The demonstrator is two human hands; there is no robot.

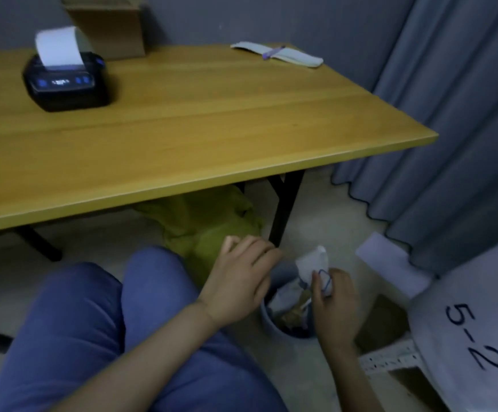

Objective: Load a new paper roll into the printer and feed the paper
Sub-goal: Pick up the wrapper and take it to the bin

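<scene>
A black printer [66,81] stands at the far left of the wooden table [212,138], with a strip of white paper [59,47] curling up out of its top. Below the table's front edge, my right hand [335,304] is shut on a crumpled white paper [313,263] with blue marks, held just above a small waste bin [286,316] on the floor. Close to its left, my left hand [240,281] hovers with fingers spread and nothing in it.
A cardboard box [108,25] stands behind the printer. A notebook with a purple pen [277,53] lies at the table's back right. A black table leg [285,209] and a green cloth [209,224] are near the bin. Curtains [450,114] hang right; a white bag marked "5-2" [473,337].
</scene>
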